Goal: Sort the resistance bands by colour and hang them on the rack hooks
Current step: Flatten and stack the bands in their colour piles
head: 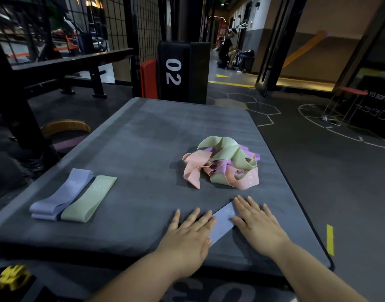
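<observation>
Head camera view: a person's left hand and right hand lie flat, fingers straight and spread, pressing a lavender band onto a grey mat. The band's long axis runs diagonally from near left to far right. Only a strip of it shows between the hands; the rest is hidden under the palms. Its likely destination, a lavender stack touching a green stack, lies well to the left, on the left hand's side, and slants the same way. A tangled heap of green, pink and purple bands sits just beyond the fingertips. No rack hooks can be made out in the dim background, and the number of bands in the heap cannot be told.
</observation>
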A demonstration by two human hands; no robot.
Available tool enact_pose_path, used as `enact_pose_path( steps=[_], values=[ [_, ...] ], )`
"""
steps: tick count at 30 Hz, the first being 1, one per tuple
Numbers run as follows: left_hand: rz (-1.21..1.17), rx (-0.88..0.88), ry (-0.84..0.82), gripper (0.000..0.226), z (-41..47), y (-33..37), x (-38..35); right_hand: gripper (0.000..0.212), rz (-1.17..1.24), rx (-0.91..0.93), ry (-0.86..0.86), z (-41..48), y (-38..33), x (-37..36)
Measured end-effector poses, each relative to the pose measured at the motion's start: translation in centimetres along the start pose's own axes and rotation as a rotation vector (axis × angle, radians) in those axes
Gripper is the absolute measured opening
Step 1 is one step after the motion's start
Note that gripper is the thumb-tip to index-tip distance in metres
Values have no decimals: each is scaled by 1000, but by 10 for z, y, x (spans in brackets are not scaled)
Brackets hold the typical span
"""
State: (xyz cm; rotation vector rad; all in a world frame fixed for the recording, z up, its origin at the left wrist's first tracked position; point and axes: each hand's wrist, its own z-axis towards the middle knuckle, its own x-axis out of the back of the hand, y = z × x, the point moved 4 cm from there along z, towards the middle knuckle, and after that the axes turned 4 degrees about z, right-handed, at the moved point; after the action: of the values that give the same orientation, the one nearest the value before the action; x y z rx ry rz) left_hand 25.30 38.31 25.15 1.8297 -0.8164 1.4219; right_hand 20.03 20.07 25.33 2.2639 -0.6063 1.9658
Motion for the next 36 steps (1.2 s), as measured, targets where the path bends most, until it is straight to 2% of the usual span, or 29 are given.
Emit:
enact_pose_path(
  steps=[5,8,10,13,17,19,22,28,32,36],
  values=[
    [-177,2,25,50,3,-4,5,48,118,-4,71,1,3,4],
    [-339,42,109,31,3,-6,10,48,118,-22,137,6,7,3],
    [-355,76,199,20,4,-9,15,47,124,-41,167,9,7,4],
    [-328,133,291,25,6,-15,21,40,148,-68,194,9,4,6],
    [-277,205,284,17,6,-17,23,27,205,-178,305,4,6,16],
    [-290,238,290,15,6,-18,25,28,176,-257,316,2,9,19],
    [-313,288,275,26,6,-20,28,30,164,-342,282,3,13,20],
    [-262,342,212,32,8,-21,26,14,322,-334,290,1,10,21],
    [-225,360,166,33,10,-22,26,15,385,-302,324,-1,7,20],
    [-244,340,194,24,8,-20,28,12,523,-317,332,-1,8,22]
  ],
)
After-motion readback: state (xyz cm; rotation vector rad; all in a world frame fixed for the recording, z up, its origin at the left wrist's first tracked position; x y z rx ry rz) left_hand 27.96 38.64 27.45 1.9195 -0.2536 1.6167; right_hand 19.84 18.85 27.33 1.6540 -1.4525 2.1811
